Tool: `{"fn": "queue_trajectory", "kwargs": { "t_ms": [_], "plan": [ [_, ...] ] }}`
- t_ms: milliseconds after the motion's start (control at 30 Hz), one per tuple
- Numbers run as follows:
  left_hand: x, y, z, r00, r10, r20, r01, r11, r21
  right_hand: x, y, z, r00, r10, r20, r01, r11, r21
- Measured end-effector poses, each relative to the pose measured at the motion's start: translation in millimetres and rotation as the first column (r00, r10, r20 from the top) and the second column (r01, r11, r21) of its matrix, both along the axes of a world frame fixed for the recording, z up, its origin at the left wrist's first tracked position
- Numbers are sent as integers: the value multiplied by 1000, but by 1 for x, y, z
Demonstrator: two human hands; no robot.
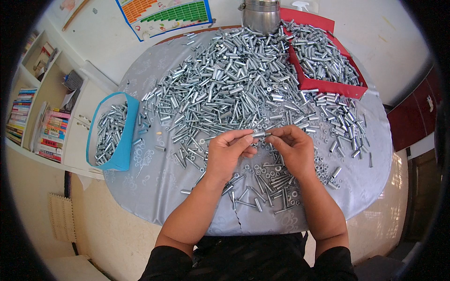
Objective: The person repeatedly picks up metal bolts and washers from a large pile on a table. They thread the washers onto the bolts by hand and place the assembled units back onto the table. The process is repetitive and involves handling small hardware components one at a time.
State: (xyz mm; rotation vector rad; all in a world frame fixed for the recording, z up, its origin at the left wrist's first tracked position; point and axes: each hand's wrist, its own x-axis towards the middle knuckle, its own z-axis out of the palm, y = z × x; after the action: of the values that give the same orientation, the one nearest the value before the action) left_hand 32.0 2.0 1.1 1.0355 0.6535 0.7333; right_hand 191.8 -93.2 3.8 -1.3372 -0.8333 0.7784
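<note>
Between my two hands, over the near edge of the big heap, a short silvery sleeve anchor (259,135) lies level. My left hand (227,153) pinches its left end between thumb and fingers. At the other end, the thumb and forefinger of my right hand (295,151) close on the tip; whether a nut or washer sits there is too small to tell. Below the hands, loose bolts (281,181) and small nuts (268,174) lie scattered between my forearms. Beyond them spreads the heap of metal sleeves and bolts (220,79).
A blue box (123,157) full of metal anchors stands at the left, and a red box (311,84) of them at the back right. Behind the heap is a steel pot (260,18). A grey patterned cloth (140,196) covers the round table. Bookshelves (42,107) stand left.
</note>
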Motion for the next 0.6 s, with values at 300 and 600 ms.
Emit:
{"fn": "queue_trajectory", "kwargs": {
  "t_ms": [300, 600],
  "plan": [
    [0, -2, 1, 1000, -9, 8, 9, 1000, -4, -3, 5, -1, 989, -117, -85, 127, 984, 123],
    [1, -3, -2, 1000, -29, 6, 30, 998, -49, -5, 3, 1, 983, 6, -182, 12, 995, 100]
  ]
}}
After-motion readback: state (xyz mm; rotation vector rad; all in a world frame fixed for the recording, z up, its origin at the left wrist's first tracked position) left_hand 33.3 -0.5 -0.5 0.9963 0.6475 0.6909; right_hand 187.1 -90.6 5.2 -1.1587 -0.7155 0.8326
